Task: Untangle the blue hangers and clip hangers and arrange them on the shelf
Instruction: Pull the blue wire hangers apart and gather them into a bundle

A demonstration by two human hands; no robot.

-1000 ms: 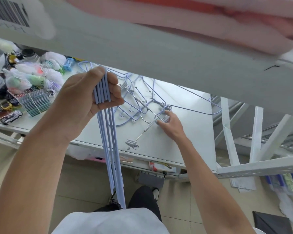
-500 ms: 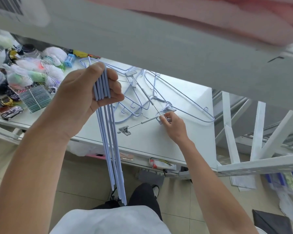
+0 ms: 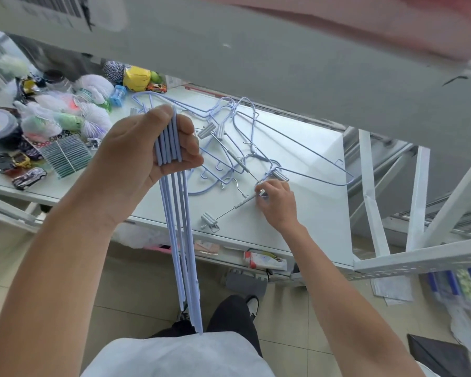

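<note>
Left hand (image 3: 144,156), centre-left of frame, gripped a bundle of blue hangers (image 3: 180,235); bars hung down toward lower centre. Right hand (image 3: 276,204), centre, pinched the metal rod of a clip hanger (image 3: 230,209) on the white shelf (image 3: 318,202). Tangled blue hangers (image 3: 245,148) lay just above it. Toy cars (image 3: 27,178) at left edge.
</note>
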